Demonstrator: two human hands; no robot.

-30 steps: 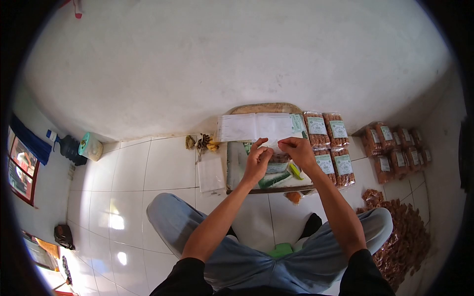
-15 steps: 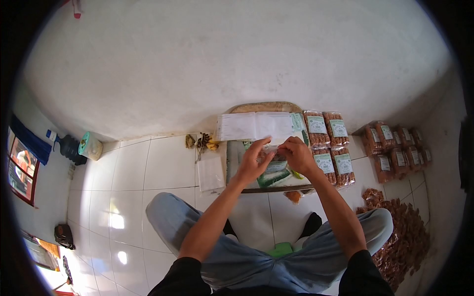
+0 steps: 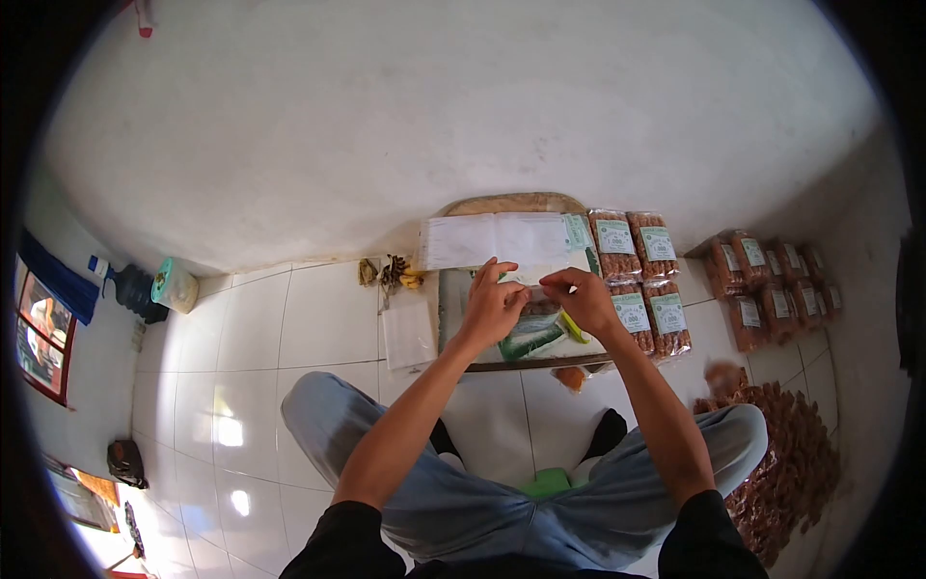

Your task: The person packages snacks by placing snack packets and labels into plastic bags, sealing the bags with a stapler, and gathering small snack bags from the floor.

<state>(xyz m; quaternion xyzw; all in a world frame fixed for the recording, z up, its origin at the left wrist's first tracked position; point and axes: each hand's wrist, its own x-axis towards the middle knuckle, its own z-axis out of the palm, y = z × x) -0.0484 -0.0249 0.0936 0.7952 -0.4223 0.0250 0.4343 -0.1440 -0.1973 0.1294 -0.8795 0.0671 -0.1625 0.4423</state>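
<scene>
My left hand [image 3: 492, 307] and my right hand [image 3: 584, 301] are close together over a low board [image 3: 473, 366]. Their fingertips pinch the top edge of a small clear plastic bag [image 3: 542, 305], with something brown showing below it. The bag is partly hidden by my fingers. Beneath my hands lies a green and white printed sheet [image 3: 532, 338], and a yellow-green tool [image 3: 576, 329] rests near my right wrist. Flat clear bags [image 3: 463, 241] are stacked at the board's back, beside green labels [image 3: 578, 232].
Labelled packs of brown pieces [image 3: 617, 251] sit at the board's right side. More packs [image 3: 772, 280] stand by the right wall, near a loose brown heap [image 3: 786, 454]. Left of the board are bananas [image 3: 411, 279] and a clear plastic sheet [image 3: 408, 335].
My left-hand fingers have lifted and spread somewhat, and my hands have drawn slightly apart. Both still pinch the bag's top. The view has shifted a little.
</scene>
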